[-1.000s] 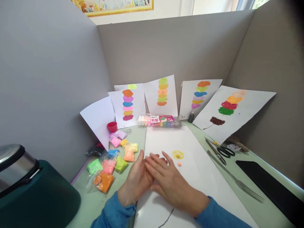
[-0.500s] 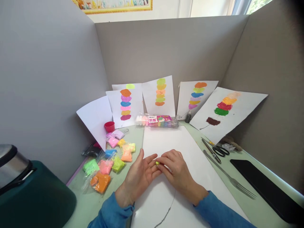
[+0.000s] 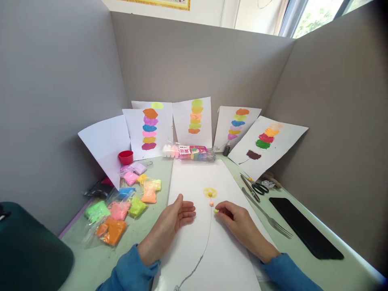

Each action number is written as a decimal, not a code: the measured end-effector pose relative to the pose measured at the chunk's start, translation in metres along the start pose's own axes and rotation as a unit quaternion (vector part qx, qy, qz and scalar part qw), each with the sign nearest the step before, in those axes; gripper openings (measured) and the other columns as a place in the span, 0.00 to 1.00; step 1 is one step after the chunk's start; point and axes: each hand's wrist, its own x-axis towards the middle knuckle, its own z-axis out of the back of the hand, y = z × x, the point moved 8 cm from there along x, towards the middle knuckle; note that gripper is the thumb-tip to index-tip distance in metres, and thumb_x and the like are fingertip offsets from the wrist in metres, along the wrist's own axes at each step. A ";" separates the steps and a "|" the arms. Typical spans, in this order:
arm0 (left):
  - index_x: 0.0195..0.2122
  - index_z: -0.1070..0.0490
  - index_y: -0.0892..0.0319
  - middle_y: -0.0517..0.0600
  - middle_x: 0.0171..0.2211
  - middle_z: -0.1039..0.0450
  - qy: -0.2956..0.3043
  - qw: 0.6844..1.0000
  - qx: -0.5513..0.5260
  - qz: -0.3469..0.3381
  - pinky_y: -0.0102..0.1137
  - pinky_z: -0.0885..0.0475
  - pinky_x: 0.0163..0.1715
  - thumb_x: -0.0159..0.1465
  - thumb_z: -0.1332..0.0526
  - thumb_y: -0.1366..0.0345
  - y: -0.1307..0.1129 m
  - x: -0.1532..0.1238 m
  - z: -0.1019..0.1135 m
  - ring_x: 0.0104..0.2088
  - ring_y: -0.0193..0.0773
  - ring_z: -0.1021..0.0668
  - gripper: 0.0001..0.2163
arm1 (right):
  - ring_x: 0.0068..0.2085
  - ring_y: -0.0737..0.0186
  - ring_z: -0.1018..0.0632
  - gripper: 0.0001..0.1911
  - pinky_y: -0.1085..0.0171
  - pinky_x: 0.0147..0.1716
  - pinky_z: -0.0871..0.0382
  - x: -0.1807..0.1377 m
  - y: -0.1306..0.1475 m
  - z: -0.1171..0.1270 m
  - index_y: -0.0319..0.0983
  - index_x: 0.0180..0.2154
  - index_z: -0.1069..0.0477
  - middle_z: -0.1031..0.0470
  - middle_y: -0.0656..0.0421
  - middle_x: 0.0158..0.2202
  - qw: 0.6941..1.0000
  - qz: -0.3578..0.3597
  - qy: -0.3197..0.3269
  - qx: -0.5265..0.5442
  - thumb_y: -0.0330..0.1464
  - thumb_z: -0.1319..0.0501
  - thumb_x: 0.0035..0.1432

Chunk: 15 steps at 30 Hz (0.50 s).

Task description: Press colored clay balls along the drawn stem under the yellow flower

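Grey panels (image 3: 194, 64) hem in the pale green worktop (image 3: 91, 266), and look, a tiny lime ball (image 3: 216, 211) sits pinched in the right hand's (image 3: 239, 224) fingers, just beside a round peach bead (image 3: 211, 203) on smooth white board (image 3: 230, 254). Left hand (image 3: 168, 226): fingers loosely extended, nothing showing in them. Crinkly plastic packets (image 3: 111, 230) crowd leftward; past the right wrist, a metal fork (image 3: 273, 223), black-handled scissors (image 3: 259, 187).

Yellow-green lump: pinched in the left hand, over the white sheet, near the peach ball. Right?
Wrong hand: in the head view, the right hand pinches the yellow-green lump, over the white sheet, near the peach ball.
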 end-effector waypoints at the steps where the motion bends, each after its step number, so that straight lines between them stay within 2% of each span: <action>1: 0.37 0.27 0.68 0.64 0.42 0.26 0.000 1.000 -0.002 0.000 0.40 0.31 0.47 0.63 0.44 0.51 0.000 0.000 0.000 0.42 0.47 0.23 0.20 | 0.28 0.64 0.29 0.07 0.65 0.28 0.35 -0.001 -0.001 -0.003 0.40 0.35 0.29 0.28 0.61 0.27 1.000 0.003 -0.003 -0.006 0.34 0.44 0.56; 7: 0.37 0.26 0.67 0.63 0.41 0.25 -0.006 1.000 -0.001 0.001 0.41 0.32 0.49 0.62 0.44 0.51 0.001 0.001 0.002 0.43 0.47 0.24 0.20 | 0.29 0.64 0.27 0.08 0.64 0.31 0.34 0.001 0.006 -0.009 0.41 0.34 0.27 0.26 0.61 0.30 0.998 0.036 -0.003 -0.058 0.32 0.45 0.57; 15: 0.37 0.26 0.67 0.63 0.41 0.26 -0.008 1.000 0.009 0.004 0.41 0.32 0.49 0.63 0.44 0.51 0.002 0.002 0.002 0.44 0.48 0.24 0.21 | 0.27 0.64 0.26 0.10 0.64 0.29 0.32 0.001 0.009 -0.010 0.42 0.38 0.27 0.25 0.61 0.29 0.993 0.063 -0.015 -0.100 0.32 0.46 0.59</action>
